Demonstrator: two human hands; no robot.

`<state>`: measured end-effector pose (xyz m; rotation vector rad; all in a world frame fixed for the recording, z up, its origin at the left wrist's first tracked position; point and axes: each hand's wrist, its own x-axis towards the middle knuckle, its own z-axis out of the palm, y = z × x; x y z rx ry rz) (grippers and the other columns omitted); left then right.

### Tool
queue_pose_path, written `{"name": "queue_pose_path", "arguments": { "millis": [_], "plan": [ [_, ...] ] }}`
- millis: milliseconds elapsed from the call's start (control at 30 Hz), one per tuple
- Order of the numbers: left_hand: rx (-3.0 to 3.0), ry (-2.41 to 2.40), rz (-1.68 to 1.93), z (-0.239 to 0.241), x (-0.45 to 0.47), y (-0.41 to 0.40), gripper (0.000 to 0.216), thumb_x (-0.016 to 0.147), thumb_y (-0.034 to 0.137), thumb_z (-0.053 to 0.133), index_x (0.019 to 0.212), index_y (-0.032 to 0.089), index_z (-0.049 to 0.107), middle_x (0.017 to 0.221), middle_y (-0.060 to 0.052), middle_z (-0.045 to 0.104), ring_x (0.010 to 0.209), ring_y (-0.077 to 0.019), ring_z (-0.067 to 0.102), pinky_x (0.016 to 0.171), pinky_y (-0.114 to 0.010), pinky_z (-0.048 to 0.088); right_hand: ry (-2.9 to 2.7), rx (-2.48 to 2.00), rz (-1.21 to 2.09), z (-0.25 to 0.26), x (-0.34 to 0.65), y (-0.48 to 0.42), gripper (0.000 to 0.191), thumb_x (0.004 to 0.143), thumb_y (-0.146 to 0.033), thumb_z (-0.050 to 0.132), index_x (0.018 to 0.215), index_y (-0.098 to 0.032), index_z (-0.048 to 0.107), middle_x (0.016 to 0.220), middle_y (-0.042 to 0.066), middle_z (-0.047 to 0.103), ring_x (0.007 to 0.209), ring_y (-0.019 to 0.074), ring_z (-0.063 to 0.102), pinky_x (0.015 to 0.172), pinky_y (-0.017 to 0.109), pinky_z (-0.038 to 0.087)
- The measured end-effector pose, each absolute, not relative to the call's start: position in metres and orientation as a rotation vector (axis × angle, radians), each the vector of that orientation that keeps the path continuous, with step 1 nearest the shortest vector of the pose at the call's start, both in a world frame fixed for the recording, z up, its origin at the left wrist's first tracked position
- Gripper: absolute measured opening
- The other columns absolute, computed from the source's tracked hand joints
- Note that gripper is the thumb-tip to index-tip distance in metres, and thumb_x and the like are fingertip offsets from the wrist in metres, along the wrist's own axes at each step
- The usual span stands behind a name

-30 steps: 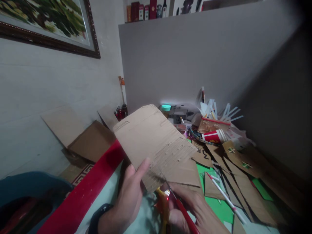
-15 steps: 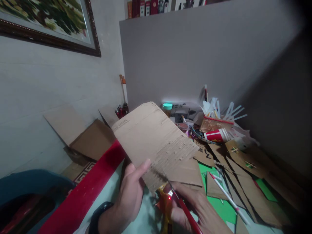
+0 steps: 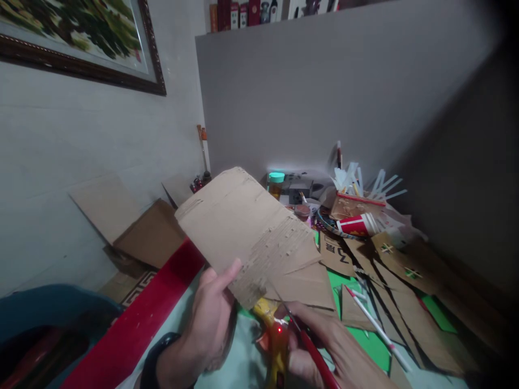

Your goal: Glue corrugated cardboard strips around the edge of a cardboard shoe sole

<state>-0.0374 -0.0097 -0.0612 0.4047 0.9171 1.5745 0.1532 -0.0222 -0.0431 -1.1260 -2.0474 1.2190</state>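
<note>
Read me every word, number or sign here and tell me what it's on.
"N", perhaps a sideways "Z" or "2": black print on the cardboard piece; characters beside it too blurred.
Shelf boxes: labels too small to read.
Red cup: markings too blurred to read.

Tilted cardboard (image 3: 231, 221), partly ridged, yellow red-lit tool (image 3: 279, 348), slim red-handled tool (image 3: 315, 354)

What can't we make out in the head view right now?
All head view:
- Cardboard sheet, far face: hidden by the sheet itself.
- Left hand, fingertips: hidden behind the sheet.
- Red-handled tool, tip: blurred against cardboard, contact unclear; lower end cut off by bottom edge.
- Yellow tool, lower end: cut off by bottom edge.
- Framed picture: cut off by left and top edges.
</note>
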Motion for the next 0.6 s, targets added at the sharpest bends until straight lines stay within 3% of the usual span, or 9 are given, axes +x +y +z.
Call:
{"name": "queue_pose_path", "arguments": {
  "millis": [167,400,500,600],
  "plan": [
    [0.474,0.894,1.512,-0.069,-0.036,-0.012,0.022,0.086,0.023,0.073,0.104,0.013,0.068,0.102,-0.009,0.079,0.103,-0.0242,0.071,0.086,-0.033,0.056,-2.038,-1.175,1.101,-0.048,0.155,-0.024,0.053,0.084,-0.068,0.059,0.111,-0.025,0.071,0.092,0.005,0.077,0.078,0.0254,0.071,0.070,0.031,0.056],
    [0.517,0.892,1.496,-0.072,-0.036,-0.013,0.020,0.086,0.024,0.073,0.101,0.013,0.068,0.098,-0.009,0.080,0.106,-0.0255,0.070,0.085,-0.033,0.056,-2.043,-1.195,1.025,-0.054,0.161,-0.023,0.056,0.082,-0.069,0.062,0.115,-0.026,0.072,0.109,0.008,0.077,0.091,0.0289,0.072,0.078,0.033,0.056],
    [0.512,0.909,1.497,-0.069,-0.036,-0.013,0.021,0.086,0.024,0.073,0.102,0.013,0.067,0.098,-0.008,0.080,0.102,-0.0240,0.071,0.083,-0.031,0.057,-2.036,-1.156,1.043,-0.055,0.158,-0.022,0.056,0.083,-0.070,0.059,0.110,-0.024,0.073,0.095,0.007,0.077,0.080,0.0268,0.071,0.070,0.032,0.056],
    [0.501,0.926,1.493,-0.070,-0.037,-0.014,0.025,0.086,0.025,0.072,0.107,0.012,0.066,0.101,-0.009,0.080,0.100,-0.0243,0.072,0.085,-0.033,0.056,-2.047,-1.109,1.100,-0.054,0.154,-0.020,0.056,0.085,-0.074,0.051,0.091,-0.023,0.074,0.072,0.004,0.071,0.066,0.0227,0.065,0.059,0.029,0.051]
  ]
}}
